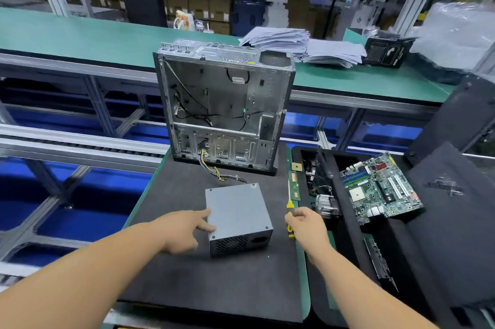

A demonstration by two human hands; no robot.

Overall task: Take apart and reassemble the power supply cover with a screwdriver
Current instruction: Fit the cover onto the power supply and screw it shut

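A grey power supply box lies on the black foam mat, cover up, with screws showing at its corners and a cable bundle running from its far end. My left hand touches the box's left edge with straight fingers. To the right of the box, my right hand grips the yellow and black handle of a screwdriver. Its shaft points away from me along the mat's right edge.
An open computer case stands upright at the far end of the mat. A RAM stick lies beside the screwdriver shaft. A black tray on the right holds a motherboard, a heatsink and small parts. Paper stacks sit on the green bench behind.
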